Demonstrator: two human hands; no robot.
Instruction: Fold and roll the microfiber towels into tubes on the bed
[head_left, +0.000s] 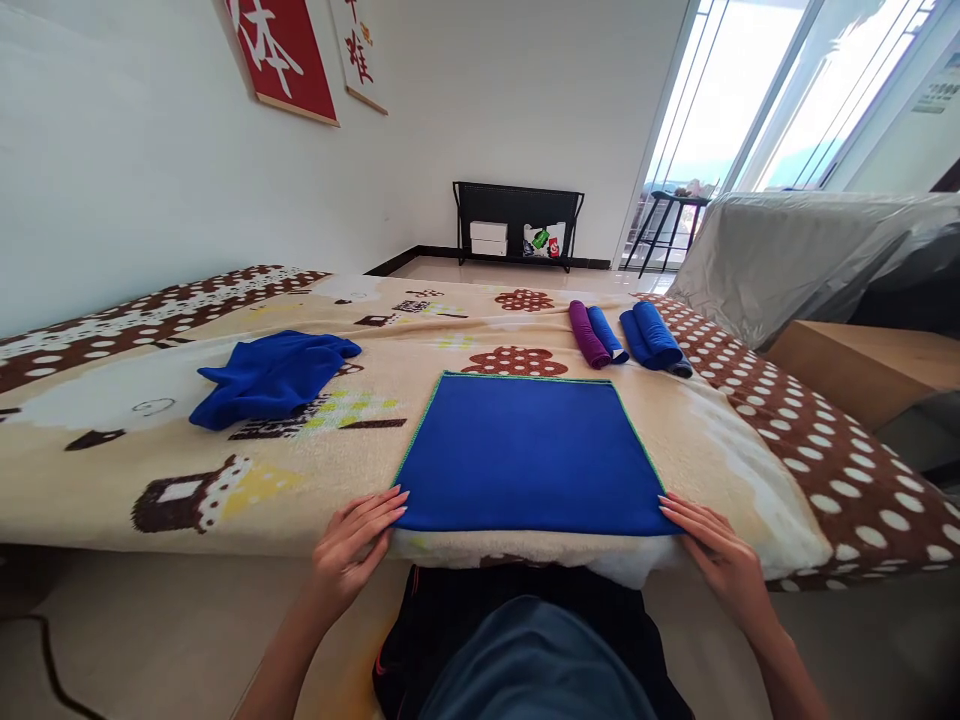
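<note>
A blue towel with green-stitched edges lies flat and smooth on the patterned blanket, its near edge along the front of the bed. At its near left corner, my left hand has its fingers together on top of the cloth and its thumb lower down by the edge. My right hand grips the near right corner in the same way. Off to the left lies a crumpled blue towel. Beyond the flat towel's right side are a rolled purple towel and several rolled blue towels.
The patterned blanket covers the bed, with a brown polka-dot border at the right. A cardboard box and furniture under a grey plastic cover stand to the right. By the far wall is a black rack; a stool stands near the window.
</note>
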